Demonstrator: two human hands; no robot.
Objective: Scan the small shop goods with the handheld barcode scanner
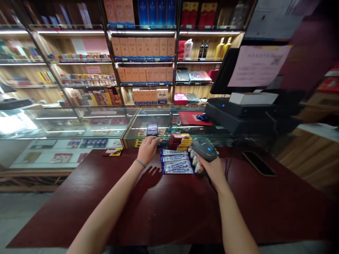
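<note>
My right hand (215, 173) is wrapped around the handle of a black barcode scanner (204, 149) with a blue light on top. Under and beside the scanner sit some clear-wrapped pale items (196, 165), partly hidden by it. Left of them, several blue-and-white wrapped bars (177, 163) lie in a row. Behind these is a stack of red-and-yellow packets (180, 141). My left hand (147, 151) hovers above the table's far edge, fingers stretched forward and apart, its shadow falling on the wood. Just beyond its fingertips a small device with a lit screen (152, 129) rests on the glass.
The dark red table (169, 211) meets a glass display counter (106, 121). A single red-and-yellow packet (113, 151) lies at the far left, a phone (259, 163) at the right. A monitor (225, 72) and black register (233, 114) stand back right; a mouse (202, 118) sits nearby.
</note>
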